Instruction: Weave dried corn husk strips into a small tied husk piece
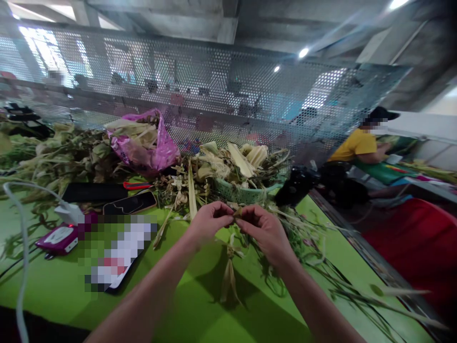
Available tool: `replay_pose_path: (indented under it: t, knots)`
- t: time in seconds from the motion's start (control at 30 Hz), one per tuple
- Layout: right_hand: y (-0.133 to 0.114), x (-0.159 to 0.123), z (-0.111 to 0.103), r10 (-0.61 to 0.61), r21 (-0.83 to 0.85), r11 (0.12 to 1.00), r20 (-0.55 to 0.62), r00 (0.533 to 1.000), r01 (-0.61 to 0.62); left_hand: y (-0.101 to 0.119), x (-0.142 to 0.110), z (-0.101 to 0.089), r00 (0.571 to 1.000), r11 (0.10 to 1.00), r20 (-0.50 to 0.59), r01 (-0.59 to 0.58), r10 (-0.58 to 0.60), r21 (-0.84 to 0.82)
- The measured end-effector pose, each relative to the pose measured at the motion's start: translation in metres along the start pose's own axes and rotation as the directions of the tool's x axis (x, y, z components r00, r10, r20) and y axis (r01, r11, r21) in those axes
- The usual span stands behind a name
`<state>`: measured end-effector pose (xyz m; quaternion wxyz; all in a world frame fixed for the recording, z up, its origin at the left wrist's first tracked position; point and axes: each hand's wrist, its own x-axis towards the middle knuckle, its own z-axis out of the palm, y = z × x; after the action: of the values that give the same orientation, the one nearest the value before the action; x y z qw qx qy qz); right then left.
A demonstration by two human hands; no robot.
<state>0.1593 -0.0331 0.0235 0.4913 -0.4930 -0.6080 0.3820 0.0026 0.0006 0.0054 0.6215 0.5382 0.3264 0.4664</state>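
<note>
My left hand [211, 222] and my right hand [264, 232] meet above the green table, fingers pinched together. Between the fingertips is a small strip of dried corn husk [237, 212], mostly covered by the fingers. Just below them lies a knotted corn husk bundle [229, 276], its ends spreading downward; whether it connects to the strip I cannot tell. Behind my hands stands a green basket [237, 193] heaped with dried husks [241, 159]. A long pale husk strip [192, 190] lies left of it.
Left are a phone [130, 203], red-handled scissors [137, 185], a purple power bank [59, 239] with a white cable, and a partly pixelated device. A pink bag [150, 147] of husks stands behind. Thin stalks [342, 276] trail rightward; a black object [297, 186] stands by the basket. A person in yellow [359, 145] sits right.
</note>
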Motion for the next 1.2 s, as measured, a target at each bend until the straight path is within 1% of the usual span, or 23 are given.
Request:
replay_pose_path:
  t: [0.07,0.17,0.27,0.47,0.67,0.77,0.9,1.07,1.2]
  knots:
    - [0.001,0.000,-0.001,-0.050,-0.019,0.999,-0.024,0.998,0.049,-0.001,0.000,0.001,1.000,1.000,0.008,-0.013,0.013,0.002]
    - [0.001,-0.001,-0.001,-0.153,-0.109,0.984,-0.079,0.985,0.144,0.000,-0.002,0.004,1.000,0.997,-0.020,-0.005,0.003,-0.071]
    - [-0.002,-0.002,-0.001,-0.229,-0.234,0.949,-0.059,0.972,0.209,0.000,-0.004,0.007,0.998,0.990,-0.051,0.025,-0.032,-0.140]
    - [-0.006,-0.005,-0.001,-0.264,-0.363,0.900,-0.017,0.964,0.240,0.002,-0.006,0.008,0.999,0.987,-0.037,-0.009,0.003,-0.163]
    - [-0.002,-0.006,0.000,-0.327,-0.466,0.843,-0.046,0.944,0.269,0.000,-0.007,0.008,0.999,0.979,-0.037,0.028,-0.037,-0.203]
    - [0.001,-0.006,0.000,-0.309,-0.457,0.851,-0.040,0.950,0.258,-0.002,-0.007,0.008,0.998,0.973,-0.044,0.033,-0.044,-0.227]
    - [0.001,-0.005,0.001,-0.243,-0.421,0.884,-0.044,0.969,0.203,-0.003,-0.008,0.010,0.996,0.972,-0.083,0.008,-0.028,-0.234]
    - [-0.002,-0.004,-0.001,-0.160,-0.318,0.938,-0.043,0.986,0.138,-0.002,-0.007,0.013,0.993,0.991,-0.103,-0.069,0.057,-0.116]
    - [-0.002,-0.003,-0.004,-0.118,-0.249,0.963,-0.054,0.992,0.101,-0.001,-0.007,0.014,0.988,0.989,-0.069,-0.140,0.136,-0.050]
